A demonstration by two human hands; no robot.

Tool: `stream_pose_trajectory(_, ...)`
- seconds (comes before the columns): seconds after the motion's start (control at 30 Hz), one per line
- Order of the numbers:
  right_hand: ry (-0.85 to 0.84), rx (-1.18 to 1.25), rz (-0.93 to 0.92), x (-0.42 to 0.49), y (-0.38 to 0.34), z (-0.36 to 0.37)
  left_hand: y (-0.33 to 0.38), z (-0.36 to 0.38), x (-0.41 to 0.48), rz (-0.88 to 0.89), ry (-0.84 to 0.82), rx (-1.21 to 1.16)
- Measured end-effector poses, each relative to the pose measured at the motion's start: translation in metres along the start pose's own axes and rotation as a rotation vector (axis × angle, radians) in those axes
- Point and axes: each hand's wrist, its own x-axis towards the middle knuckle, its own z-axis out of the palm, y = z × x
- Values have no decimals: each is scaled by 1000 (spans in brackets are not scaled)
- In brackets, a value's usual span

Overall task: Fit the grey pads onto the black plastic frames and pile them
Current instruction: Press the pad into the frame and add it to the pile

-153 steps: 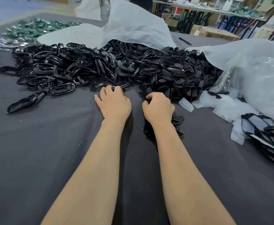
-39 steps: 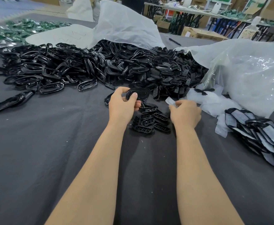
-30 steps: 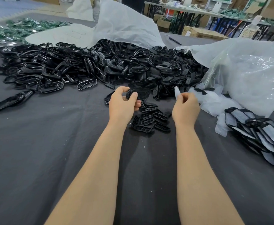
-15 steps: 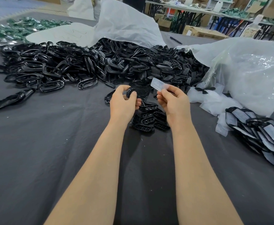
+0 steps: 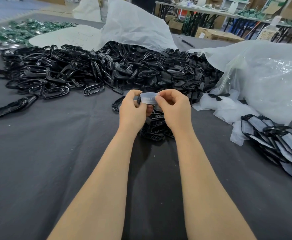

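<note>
Fingers (image 5: 159,99) of right hand (image 5: 174,108) pinch grey pad (image 5: 148,98) | left hand (image 5: 132,109) grips black frame (image 5: 138,99), mostly hidden

I get a bright, even feed, lit from overhead. The forearms cast a dim shadow on the dark grey cloth surface (image 5: 38,161) between them. Glare spots the crinkled clear plastic bag (image 5: 271,80) at far right and the glossy black plastic frames (image 5: 63,71). Green parts (image 5: 20,30) at far left smear with blur, and the picture bows at its edges. The left hand (image 5: 133,108) and right hand (image 5: 174,108) are sharp.
</note>
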Motion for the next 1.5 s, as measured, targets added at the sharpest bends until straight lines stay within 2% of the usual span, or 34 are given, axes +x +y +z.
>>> stream_pose_trajectory(0.17,87,-139,-23,1,6,4,0,2,0,27,-15,0)
stream_pose_trajectory(0.6,116,67,-27,0,9,8,1,2,1,27,-47,-27)
stream_pose_trajectory(0.97,127,72,6,0,9,9,3,2,-1,35,-50,-44)
stream_pose_trajectory(1.1,130,190,129,2,10,8,4,2,-2,52,-56,-9)
stream_pose_trajectory(1.23,32,409,301,7,12,2,4,2,-1,77,-78,31)
stream_pose_trajectory(1.33,-16,411,295,10,14,-2,4,2,-1,79,-95,37)
stream_pose_trajectory(1.5,6,299,252,8,14,0,4,3,-1,61,-103,34)
